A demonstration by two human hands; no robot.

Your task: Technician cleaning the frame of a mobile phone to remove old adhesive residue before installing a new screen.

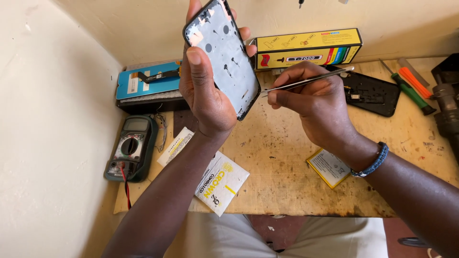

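My left hand (203,91) holds a phone screen panel (224,55) upright above the bench, its pale grey inner side facing me, thumb on its left edge. My right hand (315,102) pinches metal tweezers (306,80), whose tip touches the panel's right edge. Behind my right hand a black phone frame (375,93) lies flat on the wooden bench (282,177).
A green multimeter (131,148) with a red lead sits at the left. A blue-topped box (143,86), a yellow carton (306,48), white packets (220,184), a flat battery (329,167), green and orange screwdrivers (411,91) and a dark tool (447,107) surround the work spot.
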